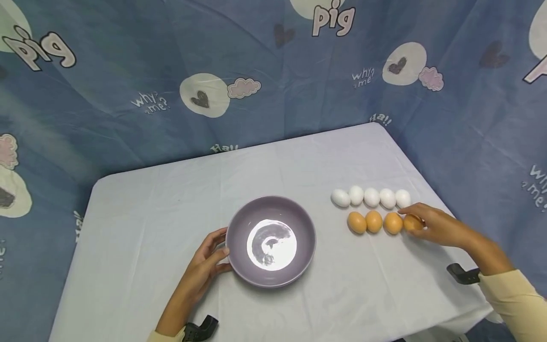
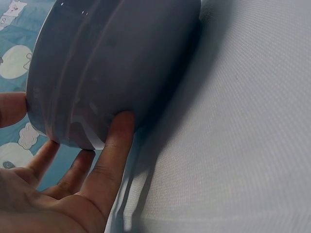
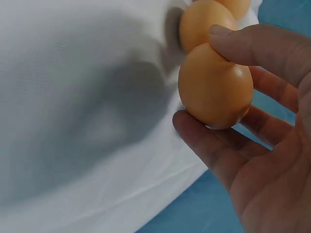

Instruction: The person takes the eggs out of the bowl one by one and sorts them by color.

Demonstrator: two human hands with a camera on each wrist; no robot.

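Observation:
A round purple bowl (image 1: 239, 237) stands on the white-covered table, its inside bare and glossy. My left hand (image 1: 201, 268) grips its left side, the thumb at the rim and the fingers (image 2: 119, 136) spread against the outer wall (image 2: 112, 63). Over on the right, my right hand (image 1: 442, 228) holds the rightmost brown egg (image 3: 214, 90) between thumb and fingers. That egg is at the end of a short row, right beside another brown egg (image 1: 393, 223). A row of several white eggs (image 1: 372, 197) lies just behind the brown ones.
The white tablecloth (image 1: 171, 213) reaches back to a blue printed curtain (image 1: 273, 85), which also hangs along the right side. Two more brown eggs (image 1: 373, 222) continue the front row to the left. Black straps (image 1: 463, 274) sit on both wrists.

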